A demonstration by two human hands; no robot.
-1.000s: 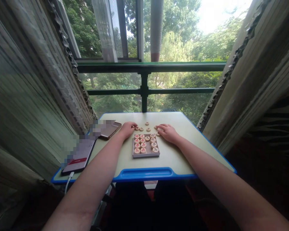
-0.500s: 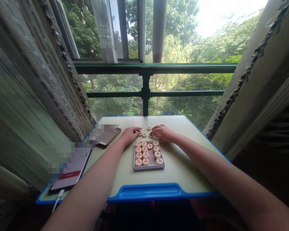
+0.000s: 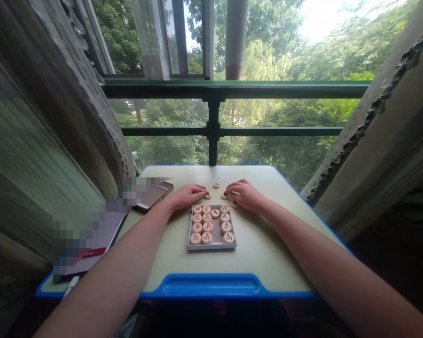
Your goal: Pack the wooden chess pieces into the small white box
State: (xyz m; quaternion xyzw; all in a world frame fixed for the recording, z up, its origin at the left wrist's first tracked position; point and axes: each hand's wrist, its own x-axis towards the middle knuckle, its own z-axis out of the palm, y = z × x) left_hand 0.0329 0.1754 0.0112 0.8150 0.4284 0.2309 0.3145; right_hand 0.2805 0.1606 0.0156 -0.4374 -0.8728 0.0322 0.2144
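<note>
A shallow grey box [image 3: 211, 245] lies on the pale table [image 3: 261, 244], holding several round wooden chess pieces [image 3: 207, 228] with red and dark characters. My left hand [image 3: 186, 195] rests palm down just behind the box's left corner, fingers curled, fingertips touching a loose piece [image 3: 207, 195]. Behind the right corner lies my right hand [image 3: 245, 193], fingers curled over loose pieces; one piece [image 3: 234, 204] shows beside it. Another loose piece [image 3: 216, 185] sits between the hands, farther back.
Two phones lie at the table's left, one [image 3: 155, 196] near my left hand and one [image 3: 88, 239] at the near left edge with a cable. The table has a blue rim with a groove [image 3: 211, 284] at the front. A green railing [image 3: 213, 126] and curtains stand behind.
Both hands have drawn inward toward each other behind the box, gathering the loose pieces. The camera has shifted, so the table looks closer.
</note>
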